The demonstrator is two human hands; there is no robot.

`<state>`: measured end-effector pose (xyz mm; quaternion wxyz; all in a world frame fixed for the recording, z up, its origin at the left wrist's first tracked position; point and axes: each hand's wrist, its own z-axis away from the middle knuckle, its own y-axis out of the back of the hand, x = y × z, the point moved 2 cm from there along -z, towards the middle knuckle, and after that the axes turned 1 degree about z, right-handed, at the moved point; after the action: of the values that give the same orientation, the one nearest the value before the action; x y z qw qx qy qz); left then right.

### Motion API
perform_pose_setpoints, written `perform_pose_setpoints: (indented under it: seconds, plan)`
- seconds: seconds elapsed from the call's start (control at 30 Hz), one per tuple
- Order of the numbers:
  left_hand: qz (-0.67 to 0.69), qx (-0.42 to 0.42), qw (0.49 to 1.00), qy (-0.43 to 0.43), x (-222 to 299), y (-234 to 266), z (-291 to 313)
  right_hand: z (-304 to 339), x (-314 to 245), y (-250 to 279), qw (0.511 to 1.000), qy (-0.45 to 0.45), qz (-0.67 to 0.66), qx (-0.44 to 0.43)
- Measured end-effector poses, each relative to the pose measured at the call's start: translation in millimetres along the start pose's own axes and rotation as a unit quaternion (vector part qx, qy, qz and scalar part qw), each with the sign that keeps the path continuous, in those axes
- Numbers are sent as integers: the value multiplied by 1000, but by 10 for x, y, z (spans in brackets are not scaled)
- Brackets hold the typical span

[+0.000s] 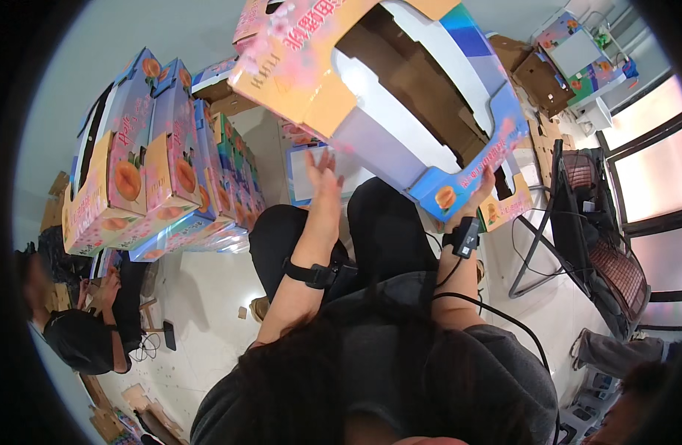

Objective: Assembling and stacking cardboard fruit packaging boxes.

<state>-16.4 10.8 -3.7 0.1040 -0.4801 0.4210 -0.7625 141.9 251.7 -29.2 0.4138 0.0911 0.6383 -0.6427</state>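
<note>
A large fruit carton (363, 141), printed orange, blue and pink with peaches and blossoms, is tilted up in front of me. Its wide cut-out opening shows a brown and white inside. My right hand (483, 190) grips the carton's near right corner, with part of the fingers hidden behind the board. Below the carton's left side, my left hand (324, 178) is raised with its fingers apart, holding nothing. Whether it touches the carton I cannot tell. Beyond my left hand lies a white panel with a blue border (299, 176).
Several similar cartons (126, 174) stand in a row at the left. A folded black chair (589, 237) leans at the right near the windows. More cartons (571, 52) and brown cardboard are at the back right. One person (85, 334) sits at the lower left; another is at the lower right.
</note>
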Motion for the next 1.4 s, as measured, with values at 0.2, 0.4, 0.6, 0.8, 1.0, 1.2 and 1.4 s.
perform_pose_setpoints:
  seconds: [0.2,0.4,0.6,0.8,1.0,1.2,1.4]
  plan:
    - [-157,-76,977,-119,443,-105,364,158,-21,10,998,46,48,-18]
    - [-96,0,989,-111,543,-210,460,177,42,-22,992,-47,80,-88]
    - [-98,5,988,-123,517,-229,470,284,-112,-445,986,-97,113,-70]
    - [-104,-4,988,-111,483,-130,453,196,-89,-195,963,-118,205,-128]
    - [-67,-15,988,-136,502,-276,500,62,157,109,972,-167,117,-120]
    - [-64,-13,989,-130,533,-300,519,63,184,41,972,-173,119,-108]
    - [-60,2,988,-142,505,-276,464,233,56,-219,960,-210,172,-68]
